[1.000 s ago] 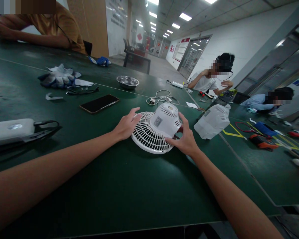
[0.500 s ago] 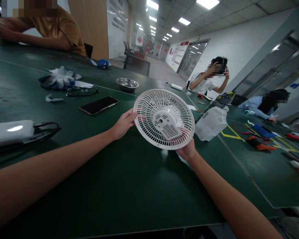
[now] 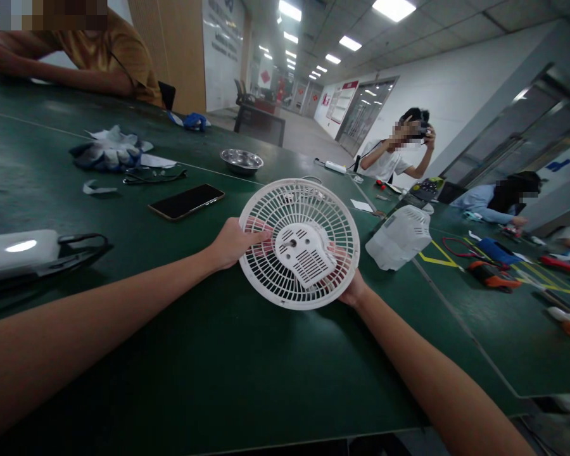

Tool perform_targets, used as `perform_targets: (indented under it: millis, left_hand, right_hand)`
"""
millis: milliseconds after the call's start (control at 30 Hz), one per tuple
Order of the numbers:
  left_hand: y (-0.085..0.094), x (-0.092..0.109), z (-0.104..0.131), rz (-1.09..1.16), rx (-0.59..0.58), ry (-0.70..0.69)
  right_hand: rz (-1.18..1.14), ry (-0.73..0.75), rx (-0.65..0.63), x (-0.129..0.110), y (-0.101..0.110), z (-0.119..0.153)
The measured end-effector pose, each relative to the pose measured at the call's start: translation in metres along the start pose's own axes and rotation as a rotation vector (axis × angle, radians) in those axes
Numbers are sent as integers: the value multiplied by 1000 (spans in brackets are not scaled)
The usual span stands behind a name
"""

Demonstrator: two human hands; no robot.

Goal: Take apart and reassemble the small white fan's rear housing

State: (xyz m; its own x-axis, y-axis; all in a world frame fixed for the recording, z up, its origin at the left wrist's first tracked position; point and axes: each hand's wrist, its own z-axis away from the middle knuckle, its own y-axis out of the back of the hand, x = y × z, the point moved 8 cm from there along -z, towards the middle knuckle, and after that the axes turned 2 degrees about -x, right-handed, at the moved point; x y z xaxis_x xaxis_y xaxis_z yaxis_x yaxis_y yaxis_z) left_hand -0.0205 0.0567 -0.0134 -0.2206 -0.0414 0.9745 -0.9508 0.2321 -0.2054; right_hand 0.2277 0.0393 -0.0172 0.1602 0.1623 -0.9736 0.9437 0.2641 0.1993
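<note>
A round white fan grille [image 3: 266,278] with a slotted motor housing at its centre faces me, tilted, above the green table. A short metal shaft sticks out of the housing. My left hand [image 3: 235,242] grips the left rim, thumb over the front and fingers showing through the slats behind. Behind the lower right part is my right hand [image 3: 350,285], its fingers partly visible through the slats; it supports the grille from the back. A translucent white plastic container [image 3: 399,237] stands just right of the grille.
Left on the green table [image 3: 247,380] lie a phone [image 3: 187,201], gloves [image 3: 109,151] and a white device with a black strap [image 3: 21,253]. A metal bowl [image 3: 241,161] stands behind. An orange-black tool [image 3: 493,275] is at right. Several people sit around the table.
The fan grille has moved slightly left and down and turned to face me more. My left thumb now lies over its front, and more fingers show through the slats.
</note>
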Motion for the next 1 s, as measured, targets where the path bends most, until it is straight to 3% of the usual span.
perform_targets:
  millis: [133,233,300,433,533,633,733,800,867,1000]
  left_hand:
    - [0,4,1,-73,11,-19]
    - [3,3,1,-96,68,17]
    - [3,2,1,-96,87,33]
    - [3,0,0,-70,77,54]
    - [2,0,1,-65,48,67]
    - [2,1,2,-68,53,77]
    - [2,1,2,-61,61,84]
    - [2,0,2,-64,56,87]
    - [4,-3,0,-74,52,81]
    - [7,-8,-4,-65,19,63]
  right_hand:
    - [169,55,259,-2,52,-4]
    - [598,100,498,-15,102,3]
    - [843,100,567,-19,122,6]
    - [985,54,596,-10,136,4]
    - [1022,145,654,-22,135,6]
    - [1104,273,873,-50,147,23]
    - [1092,255,1137,-62,178,45]
    - [977,143,1262,-50,206,54]
    - [794,6,1303,-25,230,56]
    - [541,-126,1110,23,248,39]
